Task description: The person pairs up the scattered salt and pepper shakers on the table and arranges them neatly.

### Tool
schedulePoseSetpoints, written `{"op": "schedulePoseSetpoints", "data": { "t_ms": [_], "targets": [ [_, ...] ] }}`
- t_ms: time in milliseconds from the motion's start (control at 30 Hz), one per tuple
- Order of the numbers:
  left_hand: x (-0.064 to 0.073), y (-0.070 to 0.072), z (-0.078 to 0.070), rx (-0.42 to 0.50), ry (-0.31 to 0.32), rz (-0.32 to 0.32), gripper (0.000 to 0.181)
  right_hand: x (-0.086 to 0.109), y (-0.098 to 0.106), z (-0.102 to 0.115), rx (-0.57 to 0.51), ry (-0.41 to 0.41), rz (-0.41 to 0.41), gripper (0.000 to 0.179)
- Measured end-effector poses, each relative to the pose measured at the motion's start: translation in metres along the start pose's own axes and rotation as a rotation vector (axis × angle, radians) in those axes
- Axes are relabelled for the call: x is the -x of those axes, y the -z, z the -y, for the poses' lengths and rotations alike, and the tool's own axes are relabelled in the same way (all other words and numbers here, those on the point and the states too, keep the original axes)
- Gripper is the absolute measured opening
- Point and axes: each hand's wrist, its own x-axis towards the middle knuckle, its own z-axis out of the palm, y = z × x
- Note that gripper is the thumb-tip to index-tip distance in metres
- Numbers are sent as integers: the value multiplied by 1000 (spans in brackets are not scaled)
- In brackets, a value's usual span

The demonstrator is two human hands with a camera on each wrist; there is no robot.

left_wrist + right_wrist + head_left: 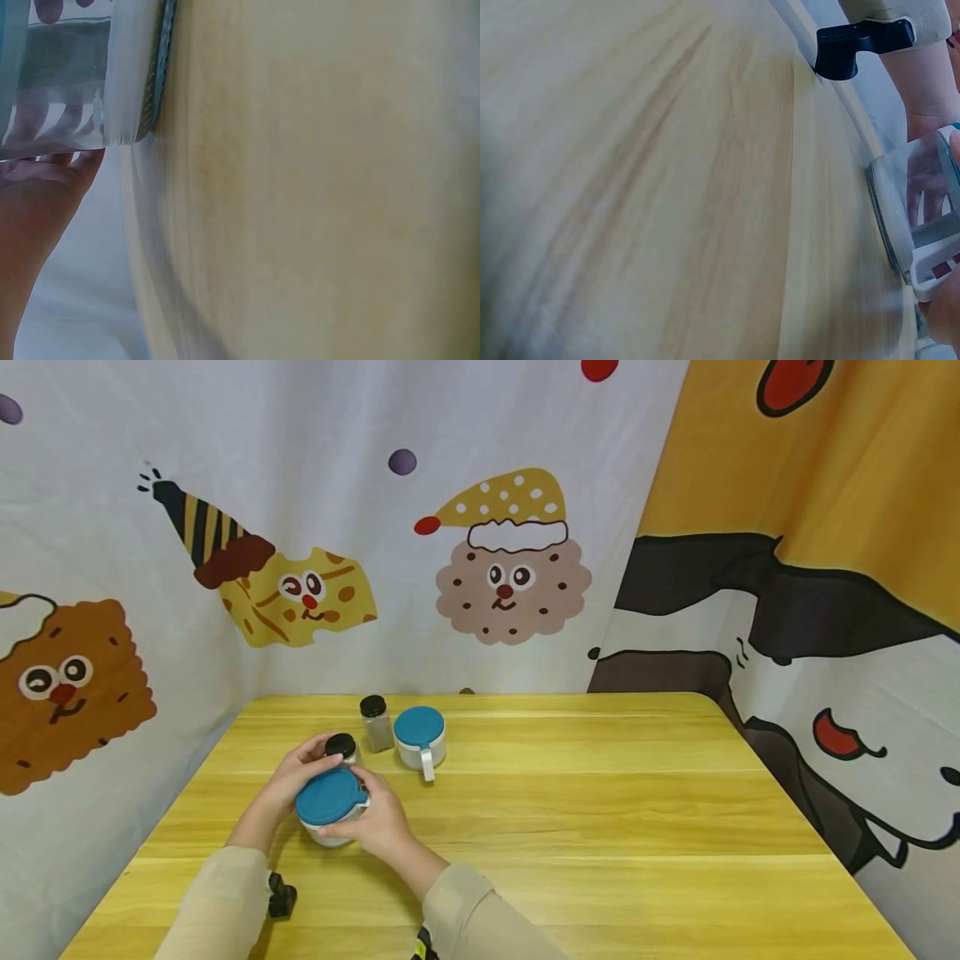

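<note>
In the head view a clear seasoning jar with a blue lid (328, 797) and a white handle is held between both hands. My left hand (296, 775) lies round its far left side, thumb by the lid. My right hand (381, 820) grips the handle side, thumb along the front of the body. Through the clear wall of the jar (64, 75) fingers show in the left wrist view, its base low over the table. The right wrist view shows the white handle (930, 264). A black-capped jar (342, 746) stands right behind, partly hidden by the left fingers.
At the back, another black-capped jar (377, 727) stands beside a second blue-lidded jar (420, 735) whose handle faces the front. A patterned curtain (315, 410) hangs behind the wooden table (600, 827). Black wrist cameras sit at the left sleeve (225, 893) and the right sleeve (480, 914).
</note>
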Motion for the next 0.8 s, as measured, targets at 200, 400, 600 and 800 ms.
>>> {"op": "schedulePoseSetpoints", "data": {
  "t_ms": [200,400,600,800],
  "targets": [
    [2,-1,0,-15,-12,-3,58,0,0,-1,30,12,-5,88],
    [0,-1,2,-24,-14,-6,59,1,-1,-1,18,2,-20,88],
    [-1,-1,3,-32,1,-5,62,2,-1,-2,-45,-3,-23,87],
    [0,-1,3,-20,7,19,66,3,-1,-4,-63,3,-26,87]
  ]
}}
